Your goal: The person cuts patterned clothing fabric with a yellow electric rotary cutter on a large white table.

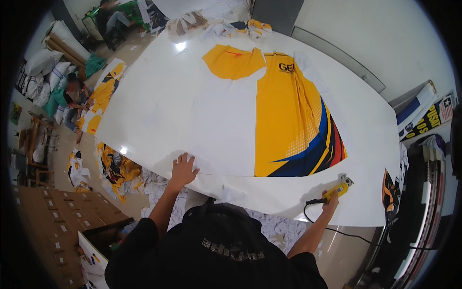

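Note:
My left hand point(184, 170) lies flat with fingers spread at the near edge of the white table, by the lower left corner of a white sheet point(224, 125). In my right hand point(331, 201) is a yellow handheld electric fabric cutter point(340, 189), its metal head pointing away from me. A black cord point(310, 217) runs from it. Left of the cutter lies a printed yellow fabric panel point(279, 120) with blue, black and red stripes along its right side. A smaller yellow fabric piece point(233, 61) with a curved lower edge rests over the far end of the white sheet.
The large white table point(144, 106) fills the middle. Fabric scraps point(221, 29) lie at its far end, with more scraps point(120, 168) on the floor to the left. Brown cartons point(53, 226) stand at lower left. A person point(76, 98) sits on the floor handling yellow fabric; another sits farther back.

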A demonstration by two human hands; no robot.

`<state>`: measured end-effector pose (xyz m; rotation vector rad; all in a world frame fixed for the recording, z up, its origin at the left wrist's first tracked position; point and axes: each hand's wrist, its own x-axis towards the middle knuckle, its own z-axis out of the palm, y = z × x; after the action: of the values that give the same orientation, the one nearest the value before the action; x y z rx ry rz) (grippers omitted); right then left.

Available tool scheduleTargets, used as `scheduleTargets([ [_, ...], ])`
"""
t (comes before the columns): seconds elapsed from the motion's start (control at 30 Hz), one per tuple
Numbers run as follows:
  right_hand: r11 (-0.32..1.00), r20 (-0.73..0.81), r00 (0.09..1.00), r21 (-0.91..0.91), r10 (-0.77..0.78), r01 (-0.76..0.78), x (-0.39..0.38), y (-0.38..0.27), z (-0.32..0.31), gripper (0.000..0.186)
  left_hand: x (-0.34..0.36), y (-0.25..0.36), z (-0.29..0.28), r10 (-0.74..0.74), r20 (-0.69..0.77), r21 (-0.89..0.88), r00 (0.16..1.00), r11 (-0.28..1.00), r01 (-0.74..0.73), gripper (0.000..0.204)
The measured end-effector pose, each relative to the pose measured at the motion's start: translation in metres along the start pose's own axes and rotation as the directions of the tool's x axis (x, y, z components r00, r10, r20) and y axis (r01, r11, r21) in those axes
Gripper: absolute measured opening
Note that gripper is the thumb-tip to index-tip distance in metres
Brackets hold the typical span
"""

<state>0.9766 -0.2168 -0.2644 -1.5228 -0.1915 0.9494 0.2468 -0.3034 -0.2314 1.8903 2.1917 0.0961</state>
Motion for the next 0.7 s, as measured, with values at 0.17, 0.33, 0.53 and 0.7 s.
scheduleTargets([
  [0.17,0.99,0.151,0.982,-0.103,0.113,-0.098,-0.101,0.02,-0.019,0.048,0.048,0.008,0.018,0.038,-0.005,-0.025,0.999,0.999,-0.038,0.084],
  [0.33,0.862,0.112,0.992,-0.506,0.052,0.012,-0.225,0.058,-0.02,0.046,0.067,0.016,0.0,-0.022,0.247,0.001,0.969,1.0,0.022,0.111],
  [0.53,0.4,0.225,0.969,-0.883,-0.101,0.246,-0.343,0.084,0.021,0.06,0.07,0.009,0.0,0.022,0.27,-0.014,0.963,1.0,-0.019,0.125],
  [0.7,0.255,0.448,0.894,-0.865,0.004,0.432,-0.381,0.078,0.067,0.068,0.067,0.005,-0.001,0.017,0.292,-0.022,0.956,1.0,-0.011,0.134],
])
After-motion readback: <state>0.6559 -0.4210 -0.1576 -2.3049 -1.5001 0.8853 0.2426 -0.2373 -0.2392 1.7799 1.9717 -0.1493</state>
